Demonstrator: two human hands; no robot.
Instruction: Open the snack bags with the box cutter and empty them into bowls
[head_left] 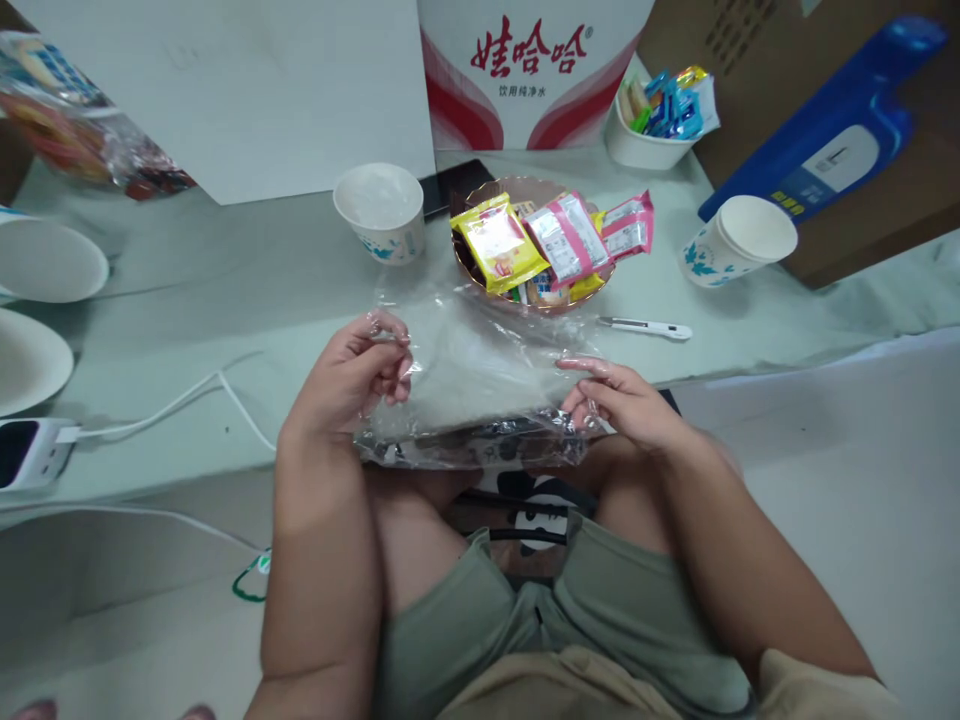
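A clear plastic bag (480, 385) is stretched between my two hands at the table's front edge, its lower part hanging over my lap. My left hand (367, 365) pinches the bag's left side, fingers curled. On the other side my right hand (611, 395) grips the film between thumb and fingers, the index finger extended along it. Just beyond the bag stands a brown bowl (469, 265) heaped with wrapped snacks, a yellow packet (501, 245) and a pink-striped packet (570, 240) on top. A white utility knife (649, 328) lies right of the bag.
Behind are a paper cup (382, 215), a dark phone (457, 185), a white-and-red carton (525, 110) and a tub of sachets (652, 145). Stacked paper cups (739, 240) and a blue bottle (832, 130) stand right. A white cable (172, 405) runs from a power strip (37, 450) at left.
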